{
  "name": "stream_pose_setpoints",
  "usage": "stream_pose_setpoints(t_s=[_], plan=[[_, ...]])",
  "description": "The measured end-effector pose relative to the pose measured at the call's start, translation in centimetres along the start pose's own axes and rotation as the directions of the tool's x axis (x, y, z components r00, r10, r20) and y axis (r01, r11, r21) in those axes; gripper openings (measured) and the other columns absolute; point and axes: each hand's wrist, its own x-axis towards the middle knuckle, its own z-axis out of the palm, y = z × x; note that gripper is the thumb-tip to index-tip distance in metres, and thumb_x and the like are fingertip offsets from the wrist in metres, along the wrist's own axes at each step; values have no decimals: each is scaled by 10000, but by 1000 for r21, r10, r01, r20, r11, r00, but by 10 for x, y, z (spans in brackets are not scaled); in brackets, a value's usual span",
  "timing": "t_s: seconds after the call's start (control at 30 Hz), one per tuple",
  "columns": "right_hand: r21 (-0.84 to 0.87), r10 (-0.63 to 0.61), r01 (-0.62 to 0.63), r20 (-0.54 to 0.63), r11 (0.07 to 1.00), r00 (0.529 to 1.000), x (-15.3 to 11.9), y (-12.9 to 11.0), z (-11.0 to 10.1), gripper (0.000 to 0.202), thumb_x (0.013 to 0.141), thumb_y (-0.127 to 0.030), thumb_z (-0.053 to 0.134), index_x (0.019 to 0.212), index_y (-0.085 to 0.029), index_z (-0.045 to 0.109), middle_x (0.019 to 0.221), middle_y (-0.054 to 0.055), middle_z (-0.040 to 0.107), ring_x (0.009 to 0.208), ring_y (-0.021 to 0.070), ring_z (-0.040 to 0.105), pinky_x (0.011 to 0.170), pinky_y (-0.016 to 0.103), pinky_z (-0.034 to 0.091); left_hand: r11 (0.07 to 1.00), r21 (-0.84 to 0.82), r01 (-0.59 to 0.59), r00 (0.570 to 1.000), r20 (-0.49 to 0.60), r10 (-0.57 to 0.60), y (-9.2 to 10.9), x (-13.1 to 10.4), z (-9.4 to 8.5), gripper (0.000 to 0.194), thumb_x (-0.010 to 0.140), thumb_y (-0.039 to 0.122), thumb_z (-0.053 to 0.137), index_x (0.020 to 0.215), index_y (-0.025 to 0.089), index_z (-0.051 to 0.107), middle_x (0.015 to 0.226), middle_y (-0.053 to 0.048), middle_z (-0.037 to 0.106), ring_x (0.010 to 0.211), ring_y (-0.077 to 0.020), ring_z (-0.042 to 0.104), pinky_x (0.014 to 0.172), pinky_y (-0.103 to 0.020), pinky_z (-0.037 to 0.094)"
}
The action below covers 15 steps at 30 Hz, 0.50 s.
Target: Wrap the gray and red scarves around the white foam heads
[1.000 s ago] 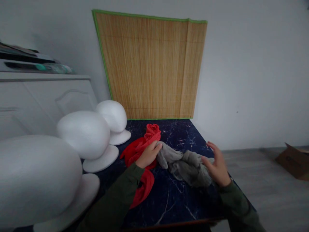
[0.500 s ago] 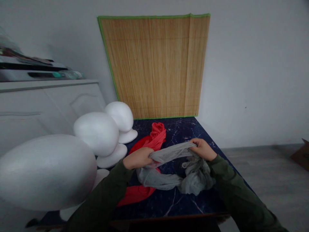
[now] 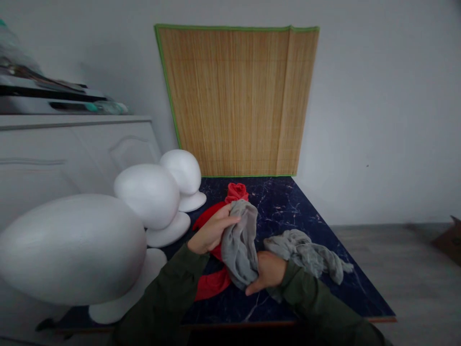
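Grey cloth (image 3: 240, 245), thin and crumpled like a light scarf, sits at the centre of the frame, a bunched length of it stretched between the two hands while its loose tail trails to the right across the dark marbled tabletop (image 3: 288, 202). It looks soft, limp and nearly weightless, with no stiffness to hold a shape, so it would sag and slide wherever it is unsupported; the gathered folds seem the surest place to take hold, since a single edge would likely slip through the fingers. The left hand (image 3: 211, 233) pinches the upper end, fingers curled and pressed together over the fabric. The right hand (image 3: 268, 273) clutches the lower bunch, fingers wrapped closed around it. Under and behind the left hand lies a red cloth (image 3: 230, 202), equally soft, partly covered by the grey one and running toward the bottom of the frame. To the left stand three white foam heads (image 3: 147, 192) in a row, smooth and rounded. At the upper centre a bamboo mat (image 3: 237, 101) with a green edge leans against the wall, and a white cabinet (image 3: 72, 149) fills the left side.
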Motion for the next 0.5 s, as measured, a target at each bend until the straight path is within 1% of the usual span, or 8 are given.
stream_pose_setpoints(t_s=[0.07,0.17,0.23,0.3,0.33,0.4,0.43,0.5], plan=[[-1,52,-52,4,999,999,1,8,8,277,640,-408,649,827,-206,674,781,16,683,735,201,625,723,269,471,982,188,17,998,-63,-5,-11,-5,-7,391,748,279,494,1110,133,515,1036,-81,618,966,-220,562,858,-362,432],[319,74,-65,-15,945,997,-3,18,7,244,727,-409,541,808,-220,672,823,-1,684,787,199,620,764,304,479,827,542,149,982,-179,-60,-32,-30,-23,328,763,362,476,963,133,598,963,-78,640,930,-232,568,870,-387,413],[613,218,-103,-116,784,969,-8,23,3,273,709,-440,534,786,-213,665,826,16,684,803,219,621,777,348,489,724,646,241,960,-270,-79,-45,-62,-31,340,761,393,473,960,153,607,982,-72,640,926,-232,572,877,-385,408],[825,428,-139,-134,547,894,-12,29,-1,322,702,-465,511,740,-180,655,748,62,681,752,243,630,730,381,506,699,639,320,924,-373,-82,-58,-102,-39,337,770,407,454,984,187,593,1013,-50,636,941,-214,574,874,-353,419],[889,496,-144,-102,434,862,-14,32,-3,353,715,-475,483,720,-163,649,705,83,674,726,248,633,701,385,512,685,631,365,901,-424,-89,-65,-124,-44,318,778,425,433,936,205,599,967,-35,648,911,-209,585,842,-340,439],[952,548,-141,-32,272,836,-17,38,-7,394,752,-479,424,690,-153,636,655,99,656,689,239,634,674,379,516,635,622,458,841,-535,-83,-79,-167,-57,297,762,475,429,783,230,595,802,-11,662,789,-214,607,738,-333,479],[964,555,-126,-27,235,832,-18,41,-9,399,770,-474,401,683,-160,631,654,98,652,674,226,632,675,373,516,600,608,520,791,-608,-69,-85,-186,-66,301,746,497,438,731,233,583,743,-9,658,735,-222,612,693,-339,490],[961,563,-89,-77,262,823,-19,44,-12,389,786,-469,384,680,-183,626,679,95,650,643,205,624,679,366,514,524,582,622,678,-735,12,-97,-217,-86,325,728,522,450,693,224,575,690,-32,652,689,-254,615,653,-381,497]])
